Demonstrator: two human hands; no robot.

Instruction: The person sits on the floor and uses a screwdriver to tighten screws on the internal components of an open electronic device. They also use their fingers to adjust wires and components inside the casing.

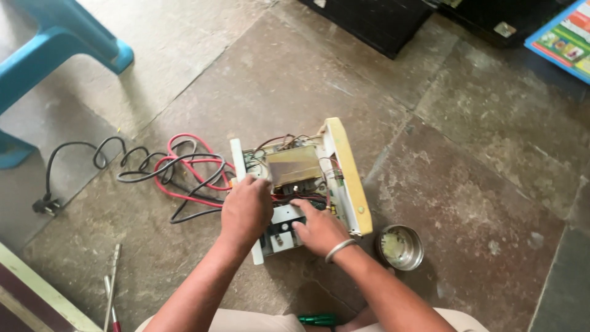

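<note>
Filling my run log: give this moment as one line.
left hand: on unit's left panel | right hand: inside unit | cables left | bowl right

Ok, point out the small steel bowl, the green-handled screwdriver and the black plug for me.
Small steel bowl [400, 247]: head view, on its inner bottom.
Green-handled screwdriver [317, 320]: head view, on the green handle.
Black plug [45, 205]: head view, on the plug body at the cable's end.

A flat printed chart [562, 38] with a blue border and small coloured pictures lies at the top right corner, beside a dark box [375, 21].
</note>
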